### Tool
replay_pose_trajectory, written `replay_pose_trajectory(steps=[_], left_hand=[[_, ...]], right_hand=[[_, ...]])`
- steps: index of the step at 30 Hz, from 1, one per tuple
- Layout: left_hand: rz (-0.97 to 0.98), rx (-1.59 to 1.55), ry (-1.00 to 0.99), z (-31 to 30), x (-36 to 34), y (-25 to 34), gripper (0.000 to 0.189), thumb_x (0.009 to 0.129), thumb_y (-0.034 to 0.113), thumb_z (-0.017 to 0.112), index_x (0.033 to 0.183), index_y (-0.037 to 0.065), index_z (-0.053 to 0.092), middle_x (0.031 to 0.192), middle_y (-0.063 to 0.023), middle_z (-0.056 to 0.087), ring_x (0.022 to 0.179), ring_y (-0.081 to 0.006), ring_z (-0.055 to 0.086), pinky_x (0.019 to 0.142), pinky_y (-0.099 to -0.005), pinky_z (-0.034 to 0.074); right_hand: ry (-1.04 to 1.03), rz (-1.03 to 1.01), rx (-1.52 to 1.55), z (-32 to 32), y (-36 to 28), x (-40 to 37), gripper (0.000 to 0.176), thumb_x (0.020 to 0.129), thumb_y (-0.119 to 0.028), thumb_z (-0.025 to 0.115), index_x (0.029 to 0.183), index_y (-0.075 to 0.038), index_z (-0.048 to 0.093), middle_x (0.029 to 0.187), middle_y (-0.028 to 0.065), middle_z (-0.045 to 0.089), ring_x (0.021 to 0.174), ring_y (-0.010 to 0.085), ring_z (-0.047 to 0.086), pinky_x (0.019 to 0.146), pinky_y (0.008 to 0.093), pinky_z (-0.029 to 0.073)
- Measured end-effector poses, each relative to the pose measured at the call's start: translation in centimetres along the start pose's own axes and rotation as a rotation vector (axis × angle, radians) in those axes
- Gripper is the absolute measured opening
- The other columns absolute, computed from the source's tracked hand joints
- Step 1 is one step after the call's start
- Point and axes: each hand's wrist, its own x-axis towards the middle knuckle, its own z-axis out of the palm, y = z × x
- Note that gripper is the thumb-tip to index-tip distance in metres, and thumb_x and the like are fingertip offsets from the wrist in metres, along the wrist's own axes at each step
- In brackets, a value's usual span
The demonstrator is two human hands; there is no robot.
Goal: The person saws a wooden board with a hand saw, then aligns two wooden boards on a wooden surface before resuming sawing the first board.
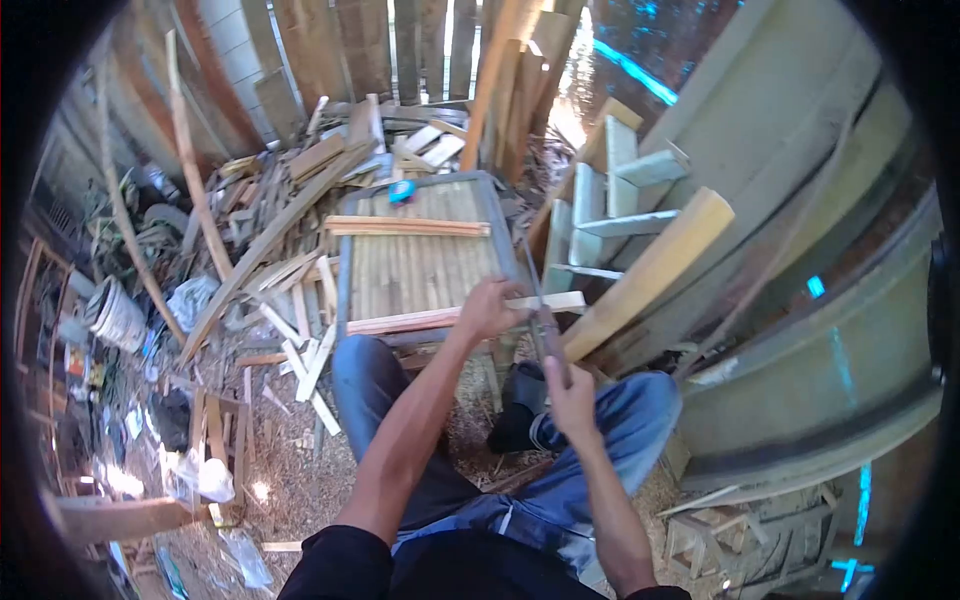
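Observation:
My left hand (490, 308) is closed on a bundle of thin wood strips (410, 320) lying along the near edge of a slatted table (420, 270). The strips' pale right end (565, 301) sticks out past the table's right side. My right hand (572, 390) grips the handle of a long saw (547, 328), whose blade points up and away beside that end. A second strip bundle (410, 227) lies across the far part of the table. Behind it sits a small blue tape measure (401, 191).
Scrap wood (320, 160) is piled behind and left of the table. A thick post (650, 270) leans at the right, near a pale wooden frame (600, 220). A white bucket (115, 315) stands at the left. Large curved panels (820, 400) line the right side.

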Motion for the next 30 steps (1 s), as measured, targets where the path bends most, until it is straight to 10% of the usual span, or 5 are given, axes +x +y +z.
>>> replay_pose_trajectory(steps=[3,4,10,12,30], left_hand=[[-0.007,-0.034,-0.004,0.2,-0.2,-0.6,0.033,0.065,0.029,0.079,0.087,0.005,0.071,0.088,-0.0162,0.066,0.088,-0.0369,0.062,0.082,-0.044,0.05],[0.032,-0.012,-0.029,0.3,-0.2,-1.1,0.033,0.066,0.03,0.079,0.087,0.005,0.072,0.087,-0.0163,0.065,0.088,-0.0367,0.062,0.082,-0.044,0.05],[-0.016,0.041,-0.006,0.1,-0.6,-0.3,0.034,0.068,0.031,0.079,0.087,0.005,0.072,0.088,-0.0167,0.065,0.092,-0.0357,0.061,0.083,-0.0438,0.05],[-0.03,0.042,0.068,-0.1,-0.6,-0.1,0.035,0.068,0.032,0.079,0.088,0.004,0.073,0.09,-0.0169,0.065,0.093,-0.0356,0.061,0.084,-0.044,0.049],[-0.016,0.129,-0.005,0.2,-0.6,0.0,0.034,0.068,0.031,0.081,0.088,0.005,0.073,0.082,-0.0151,0.064,0.086,-0.0344,0.062,0.079,-0.0419,0.05]], right_hand=[[0.088,-0.071,-0.046,1.1,-0.9,-1.2,0.046,0.098,-0.036,0.056,0.071,0.002,0.059,0.055,0.0027,0.049,0.052,0.0122,0.045,0.051,0.0349,0.038],[0.002,0.087,-0.018,0.6,-1.0,-1.8,0.044,0.097,-0.037,0.055,0.086,0.005,0.064,0.064,0.0188,0.058,0.06,0.0225,0.058,0.061,0.039,0.045],[-0.011,0.17,0.048,1.3,1.8,-1.3,0.043,0.097,-0.034,0.056,0.078,0.005,0.061,0.059,0.0143,0.052,0.057,0.0154,0.049,0.058,0.0361,0.042],[0.096,-0.077,0.053,2.2,2.9,-1.2,0.046,0.098,-0.035,0.056,0.063,-0.005,0.052,0.054,-0.003,0.046,0.048,0.0073,0.042,0.045,0.0281,0.033],[0.04,0.18,-0.086,-1.5,-2.1,-7.1,0.041,0.094,-0.029,0.062,0.069,0.002,0.056,0.052,0.0064,0.04,0.051,0.0079,0.039,0.048,0.0326,0.035]])
